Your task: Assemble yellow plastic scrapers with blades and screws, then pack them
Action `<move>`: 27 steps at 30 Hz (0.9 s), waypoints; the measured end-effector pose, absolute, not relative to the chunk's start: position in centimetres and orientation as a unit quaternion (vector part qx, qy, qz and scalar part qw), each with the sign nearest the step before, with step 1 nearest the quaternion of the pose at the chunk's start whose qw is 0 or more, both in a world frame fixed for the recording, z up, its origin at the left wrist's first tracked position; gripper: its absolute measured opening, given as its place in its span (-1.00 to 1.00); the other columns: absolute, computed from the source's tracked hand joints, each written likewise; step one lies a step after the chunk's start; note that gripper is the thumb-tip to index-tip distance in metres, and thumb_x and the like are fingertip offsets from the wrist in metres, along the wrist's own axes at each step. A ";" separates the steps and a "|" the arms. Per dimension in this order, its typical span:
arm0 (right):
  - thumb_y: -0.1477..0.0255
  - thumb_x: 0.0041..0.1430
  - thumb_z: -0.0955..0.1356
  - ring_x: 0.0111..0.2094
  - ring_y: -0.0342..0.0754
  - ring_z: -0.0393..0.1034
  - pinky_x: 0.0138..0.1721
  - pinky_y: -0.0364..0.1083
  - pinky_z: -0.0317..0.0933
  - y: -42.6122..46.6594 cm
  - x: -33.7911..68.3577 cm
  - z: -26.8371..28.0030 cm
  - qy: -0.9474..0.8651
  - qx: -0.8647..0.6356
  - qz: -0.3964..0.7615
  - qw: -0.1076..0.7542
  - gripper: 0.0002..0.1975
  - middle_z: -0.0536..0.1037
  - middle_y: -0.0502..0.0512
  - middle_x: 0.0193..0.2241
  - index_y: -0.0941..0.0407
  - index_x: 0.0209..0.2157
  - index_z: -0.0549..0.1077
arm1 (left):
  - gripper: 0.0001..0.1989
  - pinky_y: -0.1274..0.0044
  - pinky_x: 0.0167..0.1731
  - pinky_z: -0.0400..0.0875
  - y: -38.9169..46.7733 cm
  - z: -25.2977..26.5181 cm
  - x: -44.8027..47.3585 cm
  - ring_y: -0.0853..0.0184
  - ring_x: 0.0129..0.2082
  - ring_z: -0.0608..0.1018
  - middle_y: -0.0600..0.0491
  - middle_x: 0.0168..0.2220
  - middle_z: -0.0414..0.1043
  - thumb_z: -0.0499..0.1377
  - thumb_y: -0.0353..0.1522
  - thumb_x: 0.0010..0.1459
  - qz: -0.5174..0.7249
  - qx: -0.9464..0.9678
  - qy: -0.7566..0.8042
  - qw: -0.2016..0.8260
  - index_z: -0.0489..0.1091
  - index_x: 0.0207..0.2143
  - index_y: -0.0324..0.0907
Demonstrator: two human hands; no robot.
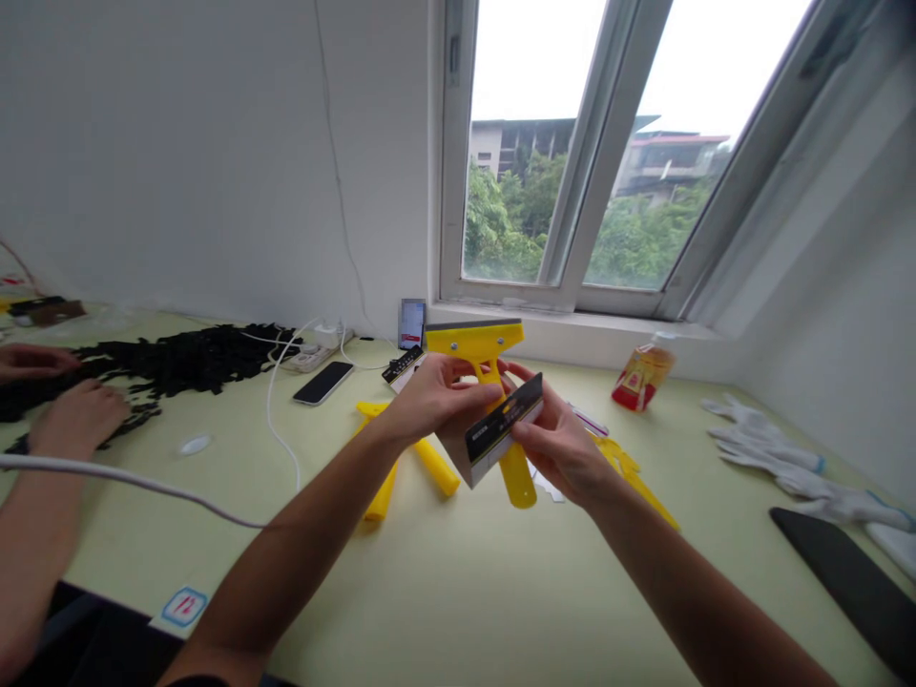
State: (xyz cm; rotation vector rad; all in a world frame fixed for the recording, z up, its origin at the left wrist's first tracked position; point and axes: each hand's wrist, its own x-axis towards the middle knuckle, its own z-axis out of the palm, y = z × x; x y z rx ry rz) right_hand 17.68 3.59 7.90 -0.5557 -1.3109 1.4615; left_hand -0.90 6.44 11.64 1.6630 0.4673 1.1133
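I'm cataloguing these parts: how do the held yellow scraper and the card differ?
The scraper is yellow with a grey edge; the card has a printed black band. The scraper has a broad head and handle; the card is a folded sheet. Both are held up.

Daylight floods through the sliding window (565, 143), and the sky (536, 57) is burning out to flat white, the trees (526, 205) below it washed and hazy. Indoors it's dimmer: the wall (186, 162) sits in grey shade, while the pale green tabletop (429, 601) takes soft, even light with only faint shadows. Backlit, the left forearm (307, 525) and right forearm (665, 563) go dark! The yellow scraper (476, 336) reads clearly, but small print on the card (505, 425) smears. Wide-angle stretch tilts the window, the top right corner darkens, and the upright phone (412, 324) looks blocky.
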 end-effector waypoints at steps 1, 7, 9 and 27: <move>0.37 -0.08 0.54 -0.04 0.05 0.48 -0.02 0.06 0.38 3.6 17.8 8.0 -0.552 -0.233 0.616 0.511 -0.26 0.51 0.09 0.03 -0.06 0.15 0.28 | -0.67 0.33 -0.09 0.49 6.4 11.6 -0.9 0.13 -0.10 0.59 -0.10 -0.12 0.55 0.32 -0.25 0.10 0.450 0.705 0.195 0.513 0.51 -0.09 -0.16; 0.40 -0.04 0.52 -0.18 -0.04 0.52 -0.09 0.01 0.43 3.7 17.9 7.7 -0.526 -0.249 0.590 0.560 -0.21 0.58 -0.02 -0.12 -0.13 0.20 0.18 | -0.58 0.23 -0.01 0.46 6.2 11.7 -1.0 0.04 0.04 0.51 -0.12 -0.02 0.50 0.34 -0.21 0.06 0.401 0.731 0.182 0.521 0.49 -0.01 -0.09; 0.38 -0.03 0.52 -0.21 -0.06 0.52 -0.14 -0.01 0.44 3.9 18.0 7.6 -0.511 -0.267 0.565 0.590 -0.18 0.57 -0.04 -0.14 -0.16 0.22 0.13 | -0.46 0.22 0.02 0.44 6.4 12.0 -1.6 0.01 0.11 0.46 -0.15 0.08 0.43 0.35 -0.22 0.05 0.394 0.729 0.169 0.533 0.41 0.11 -0.04; 0.29 0.13 0.40 -0.09 -0.01 0.44 -0.10 0.04 0.39 7.9 22.2 7.7 -0.589 -0.380 0.253 0.668 -0.63 0.52 0.10 -0.16 0.04 -0.04 0.33 | -0.70 0.59 -0.51 0.38 11.1 10.4 -2.2 0.32 -0.43 0.53 -0.01 -0.34 0.54 0.26 -0.27 0.08 0.537 0.687 0.413 0.262 0.52 -0.12 -0.17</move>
